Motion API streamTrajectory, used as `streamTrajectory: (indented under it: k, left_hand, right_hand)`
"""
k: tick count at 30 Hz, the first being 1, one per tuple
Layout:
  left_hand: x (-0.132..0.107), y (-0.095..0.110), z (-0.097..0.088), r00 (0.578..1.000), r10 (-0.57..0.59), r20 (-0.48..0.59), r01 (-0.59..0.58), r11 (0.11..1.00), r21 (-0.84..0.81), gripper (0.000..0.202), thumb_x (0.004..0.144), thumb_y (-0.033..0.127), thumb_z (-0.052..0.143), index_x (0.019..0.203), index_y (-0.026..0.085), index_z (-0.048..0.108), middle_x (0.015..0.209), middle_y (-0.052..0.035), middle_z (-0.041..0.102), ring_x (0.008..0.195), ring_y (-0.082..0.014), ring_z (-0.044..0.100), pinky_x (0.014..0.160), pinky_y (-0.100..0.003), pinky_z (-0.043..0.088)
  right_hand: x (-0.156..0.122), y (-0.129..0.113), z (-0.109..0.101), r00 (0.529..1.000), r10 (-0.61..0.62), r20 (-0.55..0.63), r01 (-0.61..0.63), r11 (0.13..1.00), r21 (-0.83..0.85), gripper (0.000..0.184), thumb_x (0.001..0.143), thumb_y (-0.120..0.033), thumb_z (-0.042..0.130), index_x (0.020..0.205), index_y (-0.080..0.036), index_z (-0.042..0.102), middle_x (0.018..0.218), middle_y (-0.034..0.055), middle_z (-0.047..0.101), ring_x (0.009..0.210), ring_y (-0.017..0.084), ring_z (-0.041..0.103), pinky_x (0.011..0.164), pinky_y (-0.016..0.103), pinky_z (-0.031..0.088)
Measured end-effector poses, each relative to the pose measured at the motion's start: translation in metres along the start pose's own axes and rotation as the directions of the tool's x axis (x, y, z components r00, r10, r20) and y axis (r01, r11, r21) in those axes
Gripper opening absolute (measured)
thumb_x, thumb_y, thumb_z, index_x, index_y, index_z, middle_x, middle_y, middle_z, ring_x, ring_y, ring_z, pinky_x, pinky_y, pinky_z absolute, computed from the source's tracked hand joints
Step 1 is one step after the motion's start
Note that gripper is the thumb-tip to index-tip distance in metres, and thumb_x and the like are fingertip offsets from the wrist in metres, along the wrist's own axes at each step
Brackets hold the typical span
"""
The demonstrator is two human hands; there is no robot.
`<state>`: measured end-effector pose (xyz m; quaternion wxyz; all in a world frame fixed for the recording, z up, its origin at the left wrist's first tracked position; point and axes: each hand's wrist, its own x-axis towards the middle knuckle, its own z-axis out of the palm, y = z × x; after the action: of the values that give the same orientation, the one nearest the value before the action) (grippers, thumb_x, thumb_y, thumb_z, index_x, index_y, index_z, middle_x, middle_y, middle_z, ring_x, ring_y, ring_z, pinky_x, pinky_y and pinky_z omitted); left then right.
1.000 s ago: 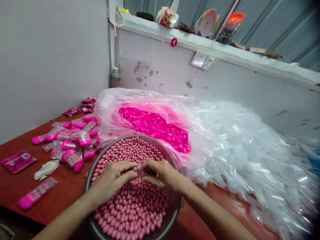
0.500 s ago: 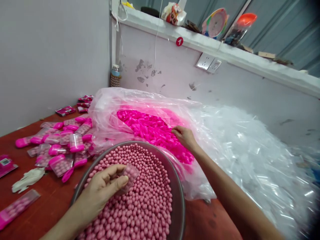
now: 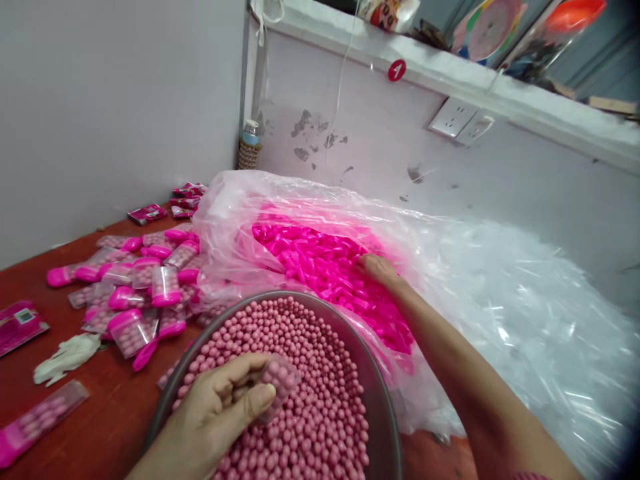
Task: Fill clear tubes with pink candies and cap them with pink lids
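My left hand (image 3: 227,407) is closed around a small clear plastic container (image 3: 277,387) with pink balls inside, held tilted over a dark basin (image 3: 385,407). Pink balls (image 3: 310,373) fill this basin. My right hand (image 3: 379,268) reaches into an open clear plastic bag (image 3: 225,220). Its fingers are curled together among bright pink plastic caps (image 3: 320,263); the fingertips are partly hidden, and what they grip cannot be made out.
Filled containers with pink caps (image 3: 133,333) lie piled at left on the red table (image 3: 115,400). Near them are a white glove (image 3: 67,357) and a pink package (image 3: 20,327). Many clear empty containers (image 3: 530,320) are heaped at right. A shelf (image 3: 430,63) runs along the wall.
My right hand has gone lower into the pink caps, its fingertips less visible than before. My left hand keeps its hold on the container. The whole view has shifted slightly.
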<state>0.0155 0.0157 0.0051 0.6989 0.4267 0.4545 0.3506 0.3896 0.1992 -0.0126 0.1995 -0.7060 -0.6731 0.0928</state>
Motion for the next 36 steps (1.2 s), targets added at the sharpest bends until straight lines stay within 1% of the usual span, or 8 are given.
streamTrajectory:
  k: [5, 10, 16, 18, 24, 28, 32, 36]
  left_hand:
    - [0.004, -0.007, -0.005, 0.997, 0.032, 0.076, -0.030, 0.999, -0.026, 0.035, 0.070, 0.039, 0.068, 0.102, 0.026, 0.066, 0.097, -0.0022, 0.069, 0.088, -0.0207, 0.063, 0.074, -0.027, 0.053]
    - [0.002, -0.001, -0.007, 0.989, 0.089, 0.117, -0.081, 0.994, -0.071, 0.024, 0.076, 0.032, 0.065, 0.098, 0.025, 0.066, 0.094, -0.0012, 0.068, 0.085, -0.0162, 0.062, 0.074, -0.024, 0.052]
    - [-0.003, 0.010, -0.002, 0.976, 0.141, 0.163, -0.093, 0.958, -0.270, 0.015, 0.077, 0.025, 0.066, 0.090, 0.019, 0.066, 0.094, -0.0033, 0.066, 0.082, -0.0136, 0.060, 0.074, -0.024, 0.051]
    - [-0.004, 0.010, -0.001, 0.972, 0.147, 0.183, -0.080, 0.940, -0.331, 0.016, 0.074, 0.024, 0.068, 0.089, 0.017, 0.067, 0.093, -0.0037, 0.065, 0.082, -0.0135, 0.060, 0.073, -0.025, 0.052]
    - [-0.004, 0.006, -0.005, 0.972, 0.148, 0.180, -0.052, 0.890, -0.453, 0.019, 0.071, 0.021, 0.071, 0.087, 0.012, 0.066, 0.079, -0.0037, 0.066, 0.066, -0.0108, 0.061, 0.066, -0.026, 0.055]
    - [-0.004, 0.005, -0.008, 0.965, 0.121, 0.233, 0.011, 0.868, -0.497, 0.019, 0.073, 0.018, 0.069, 0.089, 0.010, 0.066, 0.078, -0.0056, 0.067, 0.065, -0.0108, 0.062, 0.066, -0.026, 0.056]
    - [-0.004, 0.004, -0.009, 0.954, 0.138, 0.268, 0.020, 0.857, -0.515, 0.018, 0.073, 0.019, 0.070, 0.088, 0.010, 0.066, 0.076, -0.0045, 0.066, 0.064, -0.0095, 0.061, 0.063, -0.023, 0.055]
    - [-0.005, 0.002, -0.010, 0.969, 0.190, 0.161, -0.088, 0.867, -0.491, 0.020, 0.070, 0.022, 0.072, 0.086, 0.012, 0.066, 0.080, -0.0039, 0.066, 0.067, -0.0101, 0.061, 0.064, -0.022, 0.054]
  right_hand:
    - [-0.016, -0.022, -0.023, 0.980, 0.197, -0.021, -0.186, 0.952, 0.244, 0.027, 0.086, -0.032, 0.049, 0.067, -0.015, 0.054, 0.055, 0.0014, 0.056, 0.063, 0.017, 0.060, 0.064, 0.031, 0.049]
    - [-0.072, -0.083, -0.028, 0.975, 0.186, 0.118, -0.219, 0.776, 0.591, 0.021, 0.080, -0.038, 0.052, 0.073, -0.018, 0.050, 0.064, 0.0023, 0.061, 0.059, 0.014, 0.061, 0.063, 0.031, 0.054]
    - [-0.148, -0.165, -0.002, 0.946, 0.006, 0.324, -0.316, 0.241, 0.918, 0.020, 0.070, -0.034, 0.070, 0.076, -0.019, 0.058, 0.077, 0.0010, 0.066, 0.066, 0.012, 0.062, 0.063, 0.024, 0.052]
    - [-0.165, -0.183, 0.009, 0.952, -0.043, 0.302, -0.290, 0.176, 0.941, 0.018, 0.074, -0.034, 0.067, 0.080, -0.018, 0.061, 0.084, 0.0021, 0.066, 0.072, 0.012, 0.062, 0.064, 0.024, 0.051]
    - [-0.194, -0.204, 0.031, 0.961, -0.068, 0.267, -0.237, 0.294, 0.926, 0.024, 0.082, -0.039, 0.056, 0.090, -0.017, 0.059, 0.093, 0.0053, 0.063, 0.079, 0.016, 0.060, 0.064, 0.027, 0.049]
    - [-0.207, -0.210, 0.033, 0.998, -0.058, -0.019, 0.048, 0.541, 0.840, 0.025, 0.083, -0.030, 0.055, 0.106, -0.023, 0.049, 0.109, 0.0057, 0.056, 0.093, 0.017, 0.057, 0.077, 0.033, 0.049]
    - [-0.216, -0.211, 0.030, 0.857, -0.375, -0.354, 0.505, 0.748, 0.430, 0.021, 0.085, -0.012, 0.047, 0.102, -0.024, 0.050, 0.113, 0.0075, 0.052, 0.106, 0.019, 0.052, 0.089, 0.037, 0.044]
    - [-0.214, -0.201, 0.022, 0.756, -0.611, -0.236, 0.650, 0.744, 0.155, 0.019, 0.084, -0.008, 0.043, 0.090, -0.021, 0.055, 0.100, 0.0073, 0.059, 0.096, 0.018, 0.057, 0.078, 0.031, 0.048]
